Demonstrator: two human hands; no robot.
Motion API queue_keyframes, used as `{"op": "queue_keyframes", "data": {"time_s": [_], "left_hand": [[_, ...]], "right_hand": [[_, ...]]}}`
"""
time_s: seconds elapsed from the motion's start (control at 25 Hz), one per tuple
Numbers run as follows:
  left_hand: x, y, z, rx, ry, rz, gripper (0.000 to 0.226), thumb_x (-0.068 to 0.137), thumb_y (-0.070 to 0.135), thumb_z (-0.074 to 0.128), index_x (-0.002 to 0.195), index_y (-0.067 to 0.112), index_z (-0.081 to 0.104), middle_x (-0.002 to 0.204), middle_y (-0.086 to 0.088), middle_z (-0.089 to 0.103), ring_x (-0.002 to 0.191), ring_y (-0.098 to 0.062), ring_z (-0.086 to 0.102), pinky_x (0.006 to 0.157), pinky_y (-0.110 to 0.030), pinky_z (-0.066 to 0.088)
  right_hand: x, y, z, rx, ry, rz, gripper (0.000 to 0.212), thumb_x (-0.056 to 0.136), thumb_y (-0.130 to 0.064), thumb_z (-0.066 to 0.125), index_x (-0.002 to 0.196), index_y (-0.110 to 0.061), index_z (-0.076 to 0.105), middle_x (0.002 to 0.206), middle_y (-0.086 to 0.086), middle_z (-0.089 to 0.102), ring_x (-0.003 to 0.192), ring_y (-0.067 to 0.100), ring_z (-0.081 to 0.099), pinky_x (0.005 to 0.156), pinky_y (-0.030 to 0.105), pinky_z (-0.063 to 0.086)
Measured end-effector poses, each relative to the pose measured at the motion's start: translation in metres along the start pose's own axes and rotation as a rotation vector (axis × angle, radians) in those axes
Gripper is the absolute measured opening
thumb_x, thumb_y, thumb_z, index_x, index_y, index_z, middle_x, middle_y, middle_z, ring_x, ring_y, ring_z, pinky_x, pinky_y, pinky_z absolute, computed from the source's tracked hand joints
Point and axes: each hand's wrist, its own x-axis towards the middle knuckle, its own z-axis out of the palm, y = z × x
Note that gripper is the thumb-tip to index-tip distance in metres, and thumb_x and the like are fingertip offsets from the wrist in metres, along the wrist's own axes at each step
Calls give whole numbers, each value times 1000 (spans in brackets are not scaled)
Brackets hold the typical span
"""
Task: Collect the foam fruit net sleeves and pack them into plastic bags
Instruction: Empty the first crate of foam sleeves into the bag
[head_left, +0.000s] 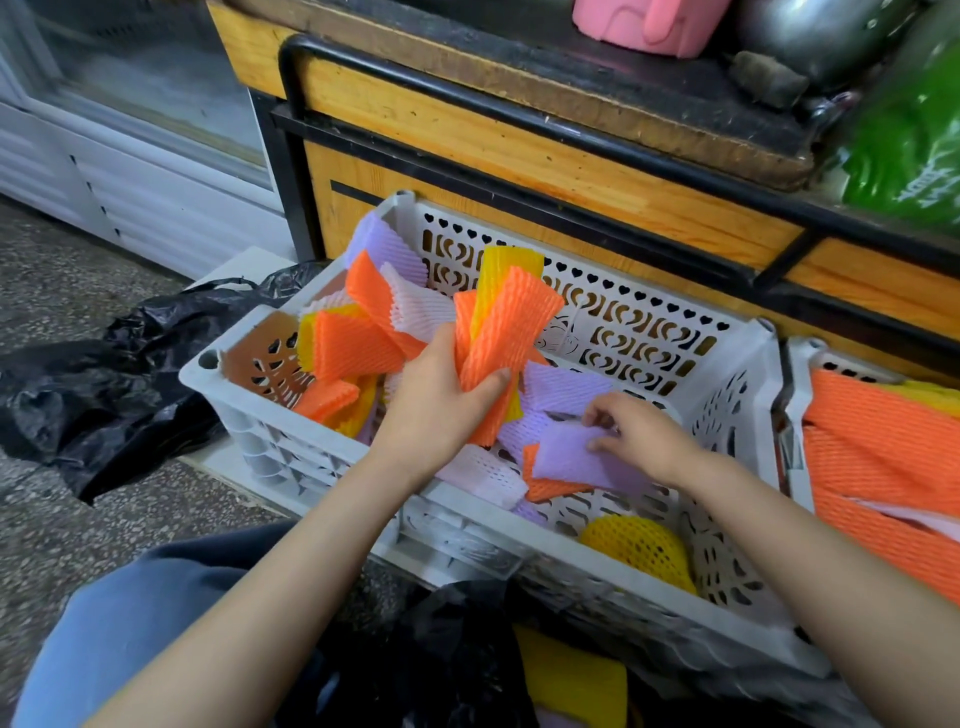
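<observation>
- My left hand (441, 400) hangs over the middle of the white crate (291, 452). Its fingers are curled tight round a bundle of foam sleeves (501, 332), orange and yellow, which fans upward out of my grip.
- My right hand (641, 436) sits lower, toward the crate's right side. Thumb and forefinger pinch the edge of a purple sleeve (566, 460), and the other fingers are loosely bent.
- That purple sleeve lies flat inside the crate, partly over an orange sleeve (545, 488) and beside a pale pink sleeve (483, 475) near the front wall.
- More loose sleeves (374, 312) are heaped toward the crate's far-left corner: orange, purple, yellow and pale pink, some poking above the rim.
- A brown perforated sheet (262, 358) leans inside the crate's left wall.
- A rounded yellow net sleeve (639, 545) lies alone in the crate's near-right corner.
- A second crate (800, 415) stands just beside the right wall of the first, with long orange sleeves (883, 467) in it.
- A crumpled black plastic bag (104, 379) lies on the floor by the crate's left corner.
- Another black bag (457, 649) sits at the crate's near edge, by my knee, with a yellow sleeve (571, 675) showing in its mouth.
- Behind the crates is a wooden stand (519, 156) with a black metal frame. On top of it are a pink container (649, 21) and a green bag (914, 140).
</observation>
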Motion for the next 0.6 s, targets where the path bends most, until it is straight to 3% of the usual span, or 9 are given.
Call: {"op": "queue_keyframes", "data": {"time_s": [0.08, 0.16, 0.24, 0.36, 0.48, 0.6], "left_hand": [[-1, 0, 0, 19, -5, 11, 29, 87, 30, 65, 103, 13, 47, 94, -4, 62, 85, -20, 60, 75, -34, 47], [0, 0, 0, 61, -16, 15, 27, 88, 30, 64, 100, 17, 44, 94, -2, 59, 85, -19, 58, 74, -32, 45], [1, 0, 0, 103, -31, 23, 27, 88, 31, 63, 99, 18, 42, 94, -1, 57, 85, -18, 56, 72, -31, 43], [1, 0, 1, 146, -53, 52, 26, 88, 31, 62, 98, 18, 41, 92, 0, 55, 83, -18, 54, 69, -30, 40], [0, 1, 2, 171, -78, 69, 26, 88, 30, 61, 98, 18, 41, 92, 0, 54, 82, -18, 53, 68, -30, 39], [0, 1, 3, 223, -106, 92, 26, 89, 29, 60, 100, 17, 40, 94, -2, 53, 85, -19, 51, 70, -30, 38]], "right_hand": [[5, -4, 6, 18, -51, -9, 32, 84, -20, 68, 113, -17, 55, 117, 1, 56, 113, 18, 53, 95, 30, 41], [7, -5, 17, 34, -205, 53, 50, 84, -19, 68, 129, -15, 47, 133, 2, 51, 123, 21, 48, 106, 36, 37], [8, -2, 25, 25, -266, 114, 50, 86, -24, 66, 131, -16, 45, 131, 4, 53, 120, 22, 51, 101, 36, 39], [3, -5, 19, -88, -200, 100, 37, 84, -35, 67, 112, -15, 55, 115, 4, 59, 103, 20, 56, 80, 29, 39], [-10, -16, 3, -134, -38, 102, 43, 86, -39, 64, 118, -13, 51, 112, 3, 57, 95, 19, 55, 79, 29, 41], [-31, -30, -16, -86, 147, 153, 39, 91, -42, 56, 114, -11, 47, 91, 0, 58, 78, 18, 58, 68, 30, 47]]}}
